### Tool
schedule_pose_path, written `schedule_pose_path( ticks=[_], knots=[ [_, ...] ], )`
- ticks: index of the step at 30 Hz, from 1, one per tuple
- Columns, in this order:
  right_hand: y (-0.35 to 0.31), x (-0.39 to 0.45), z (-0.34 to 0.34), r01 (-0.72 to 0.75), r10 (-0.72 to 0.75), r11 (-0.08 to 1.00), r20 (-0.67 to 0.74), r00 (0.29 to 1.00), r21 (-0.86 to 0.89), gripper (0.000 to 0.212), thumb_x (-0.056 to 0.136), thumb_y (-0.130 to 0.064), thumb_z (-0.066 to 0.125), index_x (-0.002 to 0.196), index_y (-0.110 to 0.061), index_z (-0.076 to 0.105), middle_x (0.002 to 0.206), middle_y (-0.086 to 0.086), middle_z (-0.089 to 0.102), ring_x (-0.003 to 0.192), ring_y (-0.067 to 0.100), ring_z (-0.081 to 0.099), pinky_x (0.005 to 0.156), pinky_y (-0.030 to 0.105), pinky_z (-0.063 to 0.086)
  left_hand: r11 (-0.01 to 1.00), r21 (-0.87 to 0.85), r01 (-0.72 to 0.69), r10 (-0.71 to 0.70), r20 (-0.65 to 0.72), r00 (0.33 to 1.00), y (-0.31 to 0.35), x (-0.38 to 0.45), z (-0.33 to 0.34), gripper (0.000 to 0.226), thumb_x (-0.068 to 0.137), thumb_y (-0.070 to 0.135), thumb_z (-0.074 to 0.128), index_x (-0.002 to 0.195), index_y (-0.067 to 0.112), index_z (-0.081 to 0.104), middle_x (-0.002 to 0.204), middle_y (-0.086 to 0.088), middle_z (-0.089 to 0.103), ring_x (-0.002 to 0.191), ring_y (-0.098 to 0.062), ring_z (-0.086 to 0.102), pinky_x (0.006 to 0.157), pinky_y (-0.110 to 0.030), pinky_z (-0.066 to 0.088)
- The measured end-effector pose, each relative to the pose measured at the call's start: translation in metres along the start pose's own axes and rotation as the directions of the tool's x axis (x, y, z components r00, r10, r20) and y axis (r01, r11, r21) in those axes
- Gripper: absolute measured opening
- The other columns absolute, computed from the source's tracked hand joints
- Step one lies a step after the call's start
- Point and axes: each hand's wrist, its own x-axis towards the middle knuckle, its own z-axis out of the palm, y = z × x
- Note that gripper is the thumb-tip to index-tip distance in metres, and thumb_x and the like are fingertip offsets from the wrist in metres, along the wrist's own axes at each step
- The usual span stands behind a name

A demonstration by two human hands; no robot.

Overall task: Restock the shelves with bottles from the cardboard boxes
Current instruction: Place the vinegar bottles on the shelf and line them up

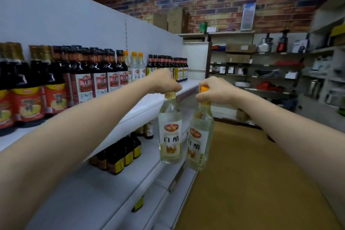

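My left hand (164,82) grips the cap of a clear vinegar bottle (170,132) that hangs upright in front of the white upper shelf (141,110). My right hand (212,91) holds a second clear vinegar bottle (199,140) by its orange cap; this one tilts slightly and hangs just right of the first, almost touching it. Both bottles are in the air beside the shelf edge, over the aisle. Three matching orange-capped bottles (135,67) stand on the upper shelf among dark sauce bottles (100,76).
Dark bottles (121,153) stand at the back of the lower shelf (104,188). Brown floor (252,183) runs along the right. More shelving with appliances (270,65) fills the far wall. Cardboard boxes (175,20) sit on top of the shelf unit.
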Motion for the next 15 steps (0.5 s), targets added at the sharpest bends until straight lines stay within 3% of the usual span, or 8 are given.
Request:
schedule_pose_path(
  ticks=[4,9,15],
  knots=[
    [0.037,0.070,-0.001,0.020,-0.010,0.998,-0.148,0.989,0.062,0.034,0.082,-0.027,0.065,0.065,-0.017,0.038,0.062,0.000,0.039,0.056,0.016,0.041,0.050,0.027,0.029,0.997,-0.063,0.044,-0.055,-0.200,0.978,-0.007,0.077,-0.009,0.038,0.086,0.033,0.062,0.059,0.014,0.043,0.054,0.001,0.039,0.047,-0.013,0.035,0.043,-0.022,0.029],
    [0.073,0.171,0.007,0.092,-0.065,0.991,-0.255,0.965,0.099,0.025,0.081,-0.028,0.065,0.072,-0.015,0.046,0.063,0.003,0.043,0.060,0.018,0.043,0.057,0.029,0.032,0.988,-0.123,0.092,-0.136,-0.427,0.894,-0.034,0.165,-0.016,0.040,0.083,0.034,0.065,0.059,0.014,0.040,0.056,0.000,0.035,0.050,-0.013,0.034,0.046,-0.026,0.025],
    [0.095,0.287,-0.002,0.208,-0.150,0.968,-0.343,0.927,0.139,0.019,0.077,-0.030,0.065,0.073,-0.016,0.054,0.069,0.004,0.049,0.065,0.019,0.049,0.062,0.032,0.037,0.987,-0.099,0.129,-0.162,-0.560,0.812,-0.062,0.260,-0.028,0.037,0.078,0.035,0.065,0.060,0.016,0.038,0.060,0.000,0.035,0.059,-0.016,0.037,0.051,-0.027,0.025]
  ],
)
